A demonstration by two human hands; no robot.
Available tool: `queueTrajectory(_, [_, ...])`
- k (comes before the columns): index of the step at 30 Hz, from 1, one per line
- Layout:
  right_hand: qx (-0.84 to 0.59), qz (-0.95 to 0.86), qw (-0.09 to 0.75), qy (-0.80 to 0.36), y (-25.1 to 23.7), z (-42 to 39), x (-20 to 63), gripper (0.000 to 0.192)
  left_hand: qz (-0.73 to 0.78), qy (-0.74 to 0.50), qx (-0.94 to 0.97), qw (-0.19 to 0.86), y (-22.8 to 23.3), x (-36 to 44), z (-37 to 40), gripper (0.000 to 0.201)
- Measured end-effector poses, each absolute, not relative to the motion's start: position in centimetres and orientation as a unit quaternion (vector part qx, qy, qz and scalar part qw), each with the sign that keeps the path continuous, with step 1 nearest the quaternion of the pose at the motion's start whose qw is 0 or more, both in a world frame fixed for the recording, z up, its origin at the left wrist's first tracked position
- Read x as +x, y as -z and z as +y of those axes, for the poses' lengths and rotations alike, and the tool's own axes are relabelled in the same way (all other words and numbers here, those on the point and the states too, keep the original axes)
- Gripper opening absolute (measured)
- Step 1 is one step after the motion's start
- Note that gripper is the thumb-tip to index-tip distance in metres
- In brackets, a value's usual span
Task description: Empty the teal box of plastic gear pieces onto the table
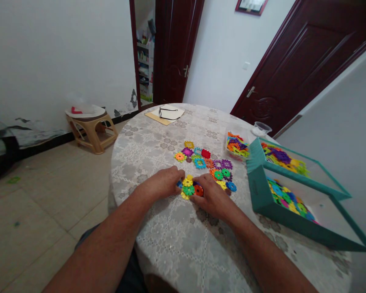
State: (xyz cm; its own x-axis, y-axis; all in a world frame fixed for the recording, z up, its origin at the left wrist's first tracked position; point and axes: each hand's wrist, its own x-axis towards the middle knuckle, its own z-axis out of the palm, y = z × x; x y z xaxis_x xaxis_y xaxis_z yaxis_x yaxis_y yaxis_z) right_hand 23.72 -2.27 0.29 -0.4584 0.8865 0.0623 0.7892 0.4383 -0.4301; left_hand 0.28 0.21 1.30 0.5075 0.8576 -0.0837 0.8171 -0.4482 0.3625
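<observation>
Between my two hands is a cluster of joined flower-shaped plastic discs (188, 190), in yellow, green, red and blue. My left hand (171, 179) has its fingers closed on the blue disc at the cluster's left side. My right hand (211, 193) pinches the right side by the red disc (198, 190), thumb below and fingers above. Just beyond lie more loose pieces: a green disc (218, 175), a blue disc (231, 186), a cyan square frame (199, 163) and a magenta piece (187, 151). My fingers partly cover the cluster's edges.
A teal box (259, 191) with its lid open holds many colourful pieces at the right. Behind it stand a clear container (237, 149) of pieces and a clear bowl (261, 128). Glasses (168, 113) rest on papers at the table's far edge. A stool (93, 131) stands left.
</observation>
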Motion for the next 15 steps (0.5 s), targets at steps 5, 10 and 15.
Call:
queueTrajectory(5, [-0.481, -0.844, 0.166, -0.167, -0.1, -2.8, 23.9, 0.037, 0.49, -0.05, 0.851, 0.182, -1.4, 0.4, -0.2, 0.044])
queueTrajectory(10, [-0.439, -0.869, 0.146, -0.177, -1.1, -3.8, 23.4, 0.063, 0.472, -0.071, 0.858, 0.188, -0.8, 0.5, -0.7, 0.042])
queueTrajectory(15, [-0.459, -0.873, 0.107, -0.128, -1.4, -4.3, 22.4, 0.045, 0.472, -0.083, 0.857, 0.191, -0.7, 0.8, -1.1, 0.035])
